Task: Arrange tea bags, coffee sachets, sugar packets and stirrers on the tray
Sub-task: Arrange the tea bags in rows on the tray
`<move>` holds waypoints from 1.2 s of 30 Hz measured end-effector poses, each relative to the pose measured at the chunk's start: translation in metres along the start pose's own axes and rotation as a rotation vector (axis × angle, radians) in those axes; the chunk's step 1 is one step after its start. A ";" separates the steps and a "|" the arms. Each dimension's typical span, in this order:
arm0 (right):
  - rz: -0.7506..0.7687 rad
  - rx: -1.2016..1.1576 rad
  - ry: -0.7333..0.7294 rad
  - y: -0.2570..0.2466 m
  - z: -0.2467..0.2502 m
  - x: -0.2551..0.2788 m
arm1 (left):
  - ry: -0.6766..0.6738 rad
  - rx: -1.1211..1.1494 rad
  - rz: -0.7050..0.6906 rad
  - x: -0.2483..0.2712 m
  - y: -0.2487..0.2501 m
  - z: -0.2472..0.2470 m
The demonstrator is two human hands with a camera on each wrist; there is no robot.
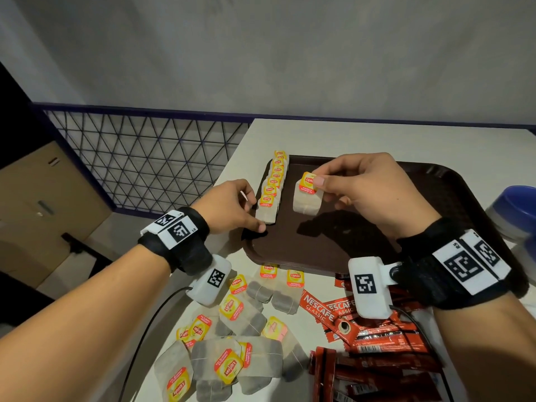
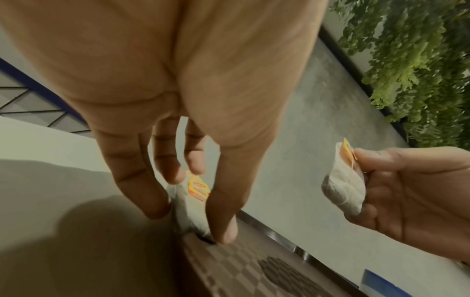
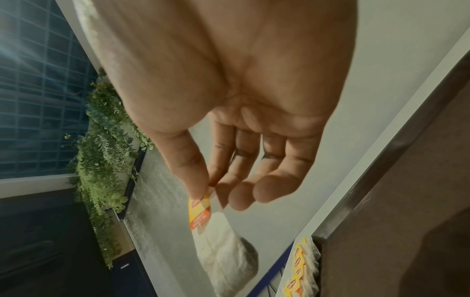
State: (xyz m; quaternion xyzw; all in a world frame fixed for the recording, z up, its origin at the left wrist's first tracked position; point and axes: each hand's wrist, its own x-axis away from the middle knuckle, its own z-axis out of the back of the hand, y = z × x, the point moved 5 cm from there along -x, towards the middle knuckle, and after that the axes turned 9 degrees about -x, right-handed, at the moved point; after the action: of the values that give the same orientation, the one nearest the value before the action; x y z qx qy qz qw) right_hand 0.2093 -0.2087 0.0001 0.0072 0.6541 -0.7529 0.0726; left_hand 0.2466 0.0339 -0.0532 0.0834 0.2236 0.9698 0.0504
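A brown tray [image 1: 377, 248] lies on the white table. A row of Lipton tea bags [image 1: 274, 184] lines its left edge. My left hand [image 1: 254, 211] touches the nearest bag of that row [image 1: 268, 208] with fairly straight fingers. In the left wrist view the thumb and a finger stand on either side of this bag [image 2: 190, 205]. My right hand [image 1: 316, 178] pinches one tea bag [image 1: 307, 198] by its yellow tag between thumb and forefinger. The bag hangs just above the tray, right of the row, and shows in the right wrist view [image 3: 223, 251].
Several loose tea bags [image 1: 232, 329] lie on the table in front of the tray, with a heap of red Nescafe sachets [image 1: 362, 329] to their right. A blue-lidded container [image 1: 516, 210] stands at the right. The table ends on the left at a mesh railing [image 1: 145, 158].
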 end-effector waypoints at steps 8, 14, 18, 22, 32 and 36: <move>-0.007 -0.002 0.010 -0.001 0.004 0.001 | -0.005 -0.044 0.031 -0.008 0.002 -0.001; -0.007 0.018 0.005 0.000 0.004 0.002 | 0.024 -0.030 0.044 -0.009 0.001 -0.003; -0.009 0.025 0.003 0.002 0.004 0.003 | 0.045 -0.001 0.019 -0.002 0.006 0.004; -0.007 0.049 -0.042 0.005 -0.003 0.002 | 0.039 0.107 -0.129 0.015 0.026 0.020; 0.028 -0.019 -0.151 -0.001 -0.024 0.011 | 0.036 0.315 -0.304 0.045 0.048 0.017; 0.017 -0.061 -0.149 0.003 -0.032 0.011 | 0.059 0.353 -0.266 0.045 0.038 0.016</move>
State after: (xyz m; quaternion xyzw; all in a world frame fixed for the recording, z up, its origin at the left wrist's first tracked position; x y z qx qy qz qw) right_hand 0.1955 -0.1782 -0.0085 -0.0457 0.6693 -0.7305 0.1276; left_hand 0.2028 0.0129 -0.0158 0.0324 0.4002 0.9024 0.1561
